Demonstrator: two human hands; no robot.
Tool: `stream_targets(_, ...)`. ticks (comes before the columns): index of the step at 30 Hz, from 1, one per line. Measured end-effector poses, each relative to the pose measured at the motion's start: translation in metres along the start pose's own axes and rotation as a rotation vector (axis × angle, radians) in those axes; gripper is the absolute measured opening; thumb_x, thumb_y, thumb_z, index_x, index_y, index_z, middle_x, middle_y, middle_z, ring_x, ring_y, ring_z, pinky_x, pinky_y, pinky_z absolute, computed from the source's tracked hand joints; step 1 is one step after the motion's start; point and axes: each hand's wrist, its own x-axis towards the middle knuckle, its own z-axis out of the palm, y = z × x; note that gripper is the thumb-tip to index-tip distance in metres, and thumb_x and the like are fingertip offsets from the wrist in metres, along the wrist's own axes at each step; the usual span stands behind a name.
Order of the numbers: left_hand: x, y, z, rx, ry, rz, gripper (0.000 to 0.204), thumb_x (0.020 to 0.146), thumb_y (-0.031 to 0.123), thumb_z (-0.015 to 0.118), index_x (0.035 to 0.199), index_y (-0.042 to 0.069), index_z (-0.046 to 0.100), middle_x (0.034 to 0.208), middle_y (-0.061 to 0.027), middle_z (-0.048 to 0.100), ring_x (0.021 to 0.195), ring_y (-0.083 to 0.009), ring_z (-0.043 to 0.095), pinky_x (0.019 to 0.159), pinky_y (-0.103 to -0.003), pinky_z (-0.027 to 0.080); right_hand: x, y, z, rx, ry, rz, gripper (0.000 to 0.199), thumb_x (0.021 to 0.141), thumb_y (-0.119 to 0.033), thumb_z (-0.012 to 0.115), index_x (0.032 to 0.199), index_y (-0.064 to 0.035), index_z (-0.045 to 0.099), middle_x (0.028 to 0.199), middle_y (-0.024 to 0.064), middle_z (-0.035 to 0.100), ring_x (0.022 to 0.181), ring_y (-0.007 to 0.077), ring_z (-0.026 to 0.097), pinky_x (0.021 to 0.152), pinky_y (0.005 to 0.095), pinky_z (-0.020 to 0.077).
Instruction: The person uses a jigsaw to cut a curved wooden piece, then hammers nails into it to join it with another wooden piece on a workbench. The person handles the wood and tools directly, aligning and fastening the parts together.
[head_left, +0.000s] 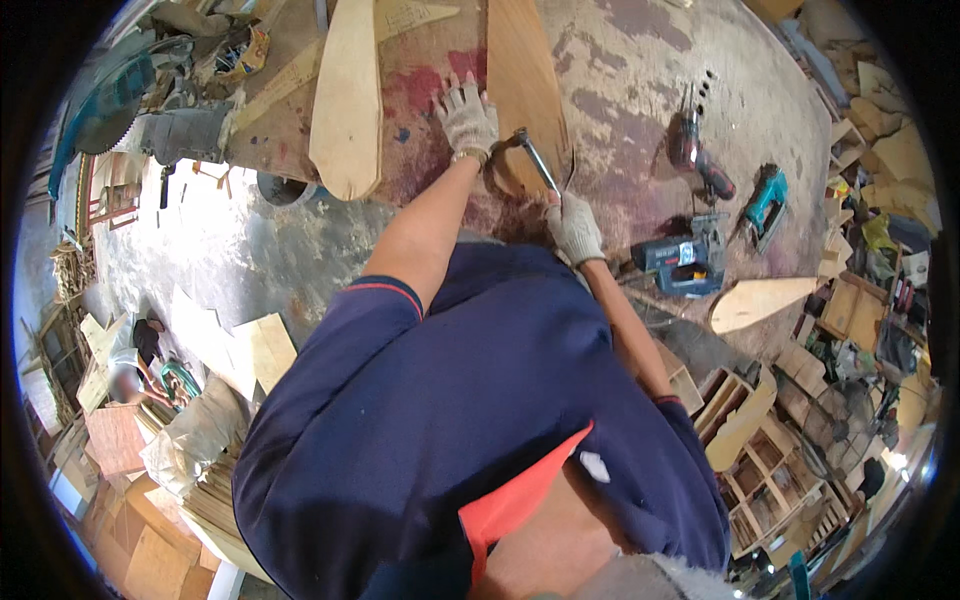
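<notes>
My left hand (467, 118), in a pale knit glove with bare fingertips, lies with fingers spread on the stained tabletop, against the left edge of a long brown wooden board (525, 75). A hammer (540, 163) with a dark head and shiny shaft is gripped in my gloved right hand (576, 230). The hammer's head lies over the near end of the board; whether it touches the wood I cannot tell. A thin dark curved thing (572, 170) shows by the board's right corner, too small to name. Left of my left hand rests a paler shaped board (347, 100).
On the worn table (625, 130) to the right are a cordless drill (695, 155), a teal power tool (767, 208), a blue jigsaw (685, 258) and a pale wood piece (765, 300). A saw machine (110, 110) stands left. A person (145, 365) is at the far left among wood sheets.
</notes>
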Motion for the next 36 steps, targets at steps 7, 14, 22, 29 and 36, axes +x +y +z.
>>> stream_targets(7, -0.006, -0.001, 0.003, 0.004, -0.005, -0.019, 0.058, 0.104, 0.034, 0.049, 0.156, 0.009, 0.043, 0.165, -0.0223, 0.034, 0.153, -0.0409, 0.029, 0.125, -0.059, 0.019, -0.003, -0.006, -0.011, 0.277, 0.321, -0.154, 0.037, 0.106, -0.037, 0.051, 0.116, -0.0035, 0.063, 0.078, 0.0254, 0.068, 0.074, 0.0473, 0.068, 0.063, 0.0497, 0.0526)
stream_targets(14, -0.004, 0.000, 0.002, -0.039, -0.022, -0.043, 0.056, 0.105, 0.034, 0.048, 0.155, 0.009, 0.044, 0.161, -0.0235, 0.039, 0.151, -0.0422, 0.033, 0.123, -0.060, 0.022, -0.004, 0.033, 0.023, -0.003, 0.051, 0.072, 0.044, 0.107, -0.041, 0.043, 0.103, -0.0019, 0.063, 0.081, 0.0296, 0.068, 0.082, 0.0509, 0.067, 0.075, 0.0604, 0.0508)
stream_targets(22, 0.000, 0.011, -0.008, -0.037, -0.026, -0.064, 0.064, 0.101, 0.039, 0.054, 0.155, 0.007, 0.043, 0.158, -0.0276, 0.041, 0.143, -0.0460, 0.040, 0.122, -0.062, 0.023, 0.005, 0.072, 0.006, 0.252, 0.319, 0.220, 0.044, 0.106, -0.041, 0.048, 0.103, -0.0021, 0.068, 0.088, 0.0293, 0.068, 0.089, 0.0507, 0.066, 0.076, 0.0562, 0.0508)
stream_targets(29, 0.020, 0.124, -0.015, -0.281, -0.317, 0.289, 0.035, 0.093, 0.035, 0.067, 0.102, 0.002, 0.066, 0.110, -0.0236, 0.066, 0.105, -0.0422, 0.061, 0.090, -0.052, 0.048, 0.005, 0.133, 0.001, 0.508, 0.475, 0.607, 0.056, 0.106, -0.048, 0.047, 0.088, 0.0022, 0.065, 0.079, 0.0290, 0.064, 0.082, 0.0488, 0.065, 0.075, 0.0527, 0.0484)
stream_targets(36, 0.055, 0.218, 0.081, -0.412, -0.431, 0.631, 0.030, 0.085, 0.026, 0.071, 0.105, 0.004, 0.073, 0.106, -0.0193, 0.072, 0.101, -0.0375, 0.068, 0.089, -0.048, 0.052, 0.003, 0.119, -0.007, 0.645, 0.479, 0.567, 0.047, 0.103, -0.043, 0.055, 0.102, 0.0009, 0.073, 0.092, 0.0278, 0.071, 0.092, 0.0417, 0.071, 0.084, 0.0476, 0.0532)
